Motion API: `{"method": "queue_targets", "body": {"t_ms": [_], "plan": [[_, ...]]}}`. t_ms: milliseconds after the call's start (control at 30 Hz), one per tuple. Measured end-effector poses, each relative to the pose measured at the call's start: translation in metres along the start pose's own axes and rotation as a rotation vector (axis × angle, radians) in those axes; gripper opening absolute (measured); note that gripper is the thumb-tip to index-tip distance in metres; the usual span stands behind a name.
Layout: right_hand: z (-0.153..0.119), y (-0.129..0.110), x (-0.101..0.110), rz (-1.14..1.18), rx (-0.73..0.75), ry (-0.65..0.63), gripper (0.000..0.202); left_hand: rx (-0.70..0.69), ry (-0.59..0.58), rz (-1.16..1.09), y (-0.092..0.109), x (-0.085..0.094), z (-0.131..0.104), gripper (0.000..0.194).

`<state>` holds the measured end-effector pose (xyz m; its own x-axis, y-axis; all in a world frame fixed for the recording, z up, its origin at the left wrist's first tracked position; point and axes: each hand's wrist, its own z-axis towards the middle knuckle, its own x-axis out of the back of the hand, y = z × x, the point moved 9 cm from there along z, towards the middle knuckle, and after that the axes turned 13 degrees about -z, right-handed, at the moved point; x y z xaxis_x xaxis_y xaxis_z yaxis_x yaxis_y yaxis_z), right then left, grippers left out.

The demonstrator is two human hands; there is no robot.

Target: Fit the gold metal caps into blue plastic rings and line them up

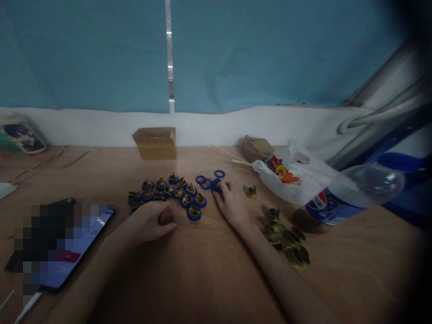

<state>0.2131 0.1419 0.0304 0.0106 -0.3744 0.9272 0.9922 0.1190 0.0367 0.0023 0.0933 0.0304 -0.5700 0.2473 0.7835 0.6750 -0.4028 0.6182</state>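
Observation:
My right hand [231,202] reaches to a small pile of blue rings [216,183], its fingertips touching them. Loose blue rings [219,173] lie just beyond and to the left of the fingertips. My left hand [153,222] rests near the table, thumb apart from curled fingers, with nothing visible between them. Beside and behind it stand several brass pieces seated in blue rings [186,200]. A single bare brass piece [251,192] lies right of my right hand, and a heap of bare brass pieces [286,238] sits beside my right forearm.
Two phones lie at the left, one with a lit screen [81,243] and a white cable. A small open carton [156,144] stands at the back. On the right are a crumpled brown box [257,148], a plastic bag [303,180], thin sticks and a tilted bottle [354,193].

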Motion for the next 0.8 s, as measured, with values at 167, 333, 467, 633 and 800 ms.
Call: {"method": "queue_targets", "body": {"t_ms": [167, 333, 467, 633, 800], "plan": [[0.0, 0.001, -0.002, 0.008, -0.023, -0.002, 0.021, 0.005, -0.038, -0.02, -0.005, -0.008, 0.001, 0.015], [-0.001, -0.001, -0.006, 0.022, -0.001, 0.013, 0.035, -0.024, -0.02, -0.024, -0.002, -0.011, 0.003, 0.017], [-0.003, -0.006, -0.01, -0.001, 0.055, -0.015, 0.035, -0.057, 0.105, -0.015, 0.002, -0.006, 0.006, 0.013], [-0.003, -0.007, -0.004, -0.021, 0.06, -0.025, 0.02, -0.165, 0.29, 0.112, 0.008, -0.002, 0.006, 0.016], [0.0, -0.007, 0.011, -0.038, 0.037, 0.008, 0.015, -0.181, 0.249, 0.165, 0.006, -0.011, 0.007, 0.024]]}}
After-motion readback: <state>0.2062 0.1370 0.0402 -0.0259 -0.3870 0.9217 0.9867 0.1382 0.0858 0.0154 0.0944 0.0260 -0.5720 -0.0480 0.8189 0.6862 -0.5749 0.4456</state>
